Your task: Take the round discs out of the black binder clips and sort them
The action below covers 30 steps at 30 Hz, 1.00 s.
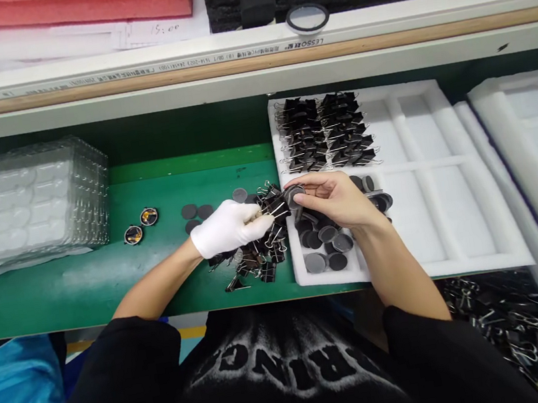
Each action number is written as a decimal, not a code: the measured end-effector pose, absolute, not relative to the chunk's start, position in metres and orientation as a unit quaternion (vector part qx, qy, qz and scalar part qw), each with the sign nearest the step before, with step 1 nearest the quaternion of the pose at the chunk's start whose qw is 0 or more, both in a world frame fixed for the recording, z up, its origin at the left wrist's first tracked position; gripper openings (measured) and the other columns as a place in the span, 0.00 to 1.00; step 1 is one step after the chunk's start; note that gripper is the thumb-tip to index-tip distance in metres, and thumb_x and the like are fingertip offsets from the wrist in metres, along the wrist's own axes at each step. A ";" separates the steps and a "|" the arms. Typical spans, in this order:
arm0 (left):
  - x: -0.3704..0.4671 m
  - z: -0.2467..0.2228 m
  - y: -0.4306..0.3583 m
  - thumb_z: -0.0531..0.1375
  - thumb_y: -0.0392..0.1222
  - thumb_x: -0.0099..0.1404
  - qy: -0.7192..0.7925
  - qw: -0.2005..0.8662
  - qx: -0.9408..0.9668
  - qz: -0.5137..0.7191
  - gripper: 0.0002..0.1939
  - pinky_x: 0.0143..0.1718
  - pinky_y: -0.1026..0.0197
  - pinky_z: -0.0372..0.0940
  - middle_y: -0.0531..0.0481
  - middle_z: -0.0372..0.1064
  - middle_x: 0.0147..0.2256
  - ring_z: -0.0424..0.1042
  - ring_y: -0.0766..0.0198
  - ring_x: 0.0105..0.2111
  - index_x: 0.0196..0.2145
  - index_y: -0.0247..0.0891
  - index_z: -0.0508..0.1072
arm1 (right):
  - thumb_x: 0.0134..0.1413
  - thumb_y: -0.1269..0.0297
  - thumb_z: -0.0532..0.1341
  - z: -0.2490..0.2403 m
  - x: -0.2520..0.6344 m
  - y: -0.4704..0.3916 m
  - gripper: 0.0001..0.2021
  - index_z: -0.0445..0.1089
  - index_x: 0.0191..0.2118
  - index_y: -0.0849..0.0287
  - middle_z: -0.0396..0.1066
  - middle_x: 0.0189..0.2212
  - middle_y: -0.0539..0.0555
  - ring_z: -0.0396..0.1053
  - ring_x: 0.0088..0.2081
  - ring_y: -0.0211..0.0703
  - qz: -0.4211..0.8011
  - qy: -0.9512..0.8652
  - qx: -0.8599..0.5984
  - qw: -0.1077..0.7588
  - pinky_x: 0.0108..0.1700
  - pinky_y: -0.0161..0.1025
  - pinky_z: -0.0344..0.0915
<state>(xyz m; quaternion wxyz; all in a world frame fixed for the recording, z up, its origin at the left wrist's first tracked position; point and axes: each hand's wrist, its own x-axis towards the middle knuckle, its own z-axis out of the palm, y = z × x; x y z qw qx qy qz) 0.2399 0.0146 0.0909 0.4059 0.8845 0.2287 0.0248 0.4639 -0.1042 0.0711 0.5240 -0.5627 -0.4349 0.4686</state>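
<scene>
My left hand, in a white glove, pinches a black binder clip by its wire handles. My bare right hand holds a round grey-black disc between thumb and fingers, right beside the clip's jaws; whether the clip grips the disc I cannot tell. Under my hands, a pile of binder clips lies on the green surface. Loose round dark discs fill the near left compartment of the white foam tray. Clips in two columns stand in its far left compartment.
Clear plastic trays are stacked at the left. Two small round pieces and several dark discs lie on the green table. A ringed lens rests on the ledge. More clips fill a container at lower right.
</scene>
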 end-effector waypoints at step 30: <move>0.255 0.078 0.061 0.47 0.64 0.76 0.243 0.211 0.944 -0.072 0.29 0.30 0.58 0.52 0.47 0.76 0.31 0.70 0.58 0.29 0.37 0.39 0.76 | 0.44 0.51 0.78 0.075 0.454 -0.098 0.18 0.72 0.35 0.51 0.73 0.36 0.48 0.71 0.38 0.41 0.518 -0.097 -0.415 0.742 0.41 0.41 0.76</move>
